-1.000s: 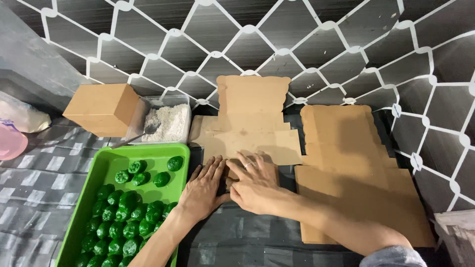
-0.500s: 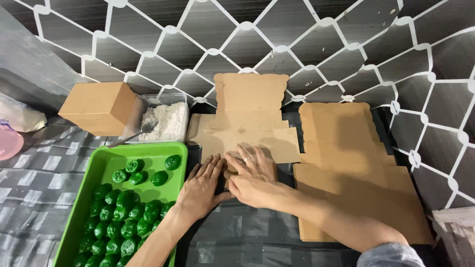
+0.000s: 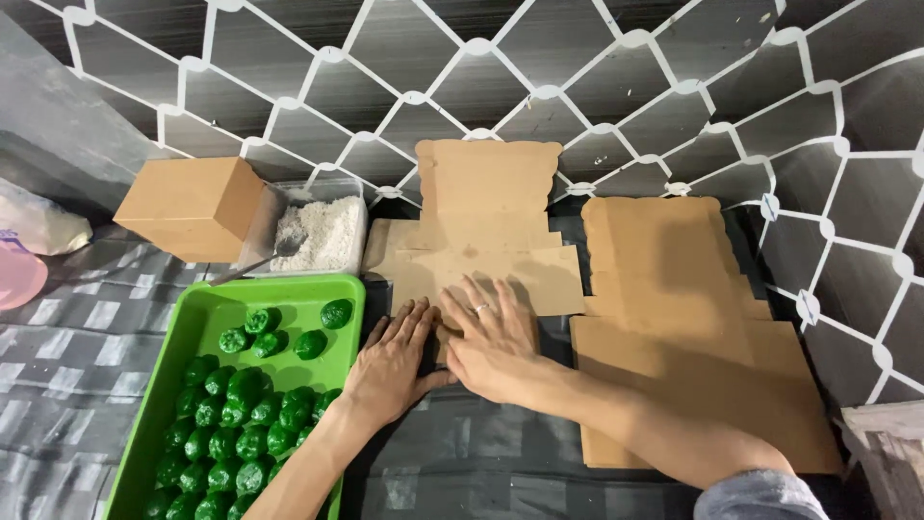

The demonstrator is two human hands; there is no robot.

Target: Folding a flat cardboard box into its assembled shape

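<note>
A flat, unfolded brown cardboard box blank (image 3: 486, 217) lies on the dark checked cloth at the middle. My left hand (image 3: 395, 358) rests palm down at the blank's near left edge, fingers spread. My right hand (image 3: 491, 337), a ring on one finger, presses flat on the blank's near flap, just right of the left hand and touching it. Neither hand grips anything. Left of my hands stands a green plastic tray (image 3: 207, 313) holding several round green balls (image 3: 245, 414).
A stack of flat cardboard blanks (image 3: 683, 327) lies to the right. A folded brown box (image 3: 192, 204) and a clear tub of white flakes (image 3: 322, 231) with a spoon stand at the back left. A pink object (image 3: 17, 277) sits at the far left edge.
Both hands have stayed pressed on the blank's near flap; the fingers shifted only slightly.
</note>
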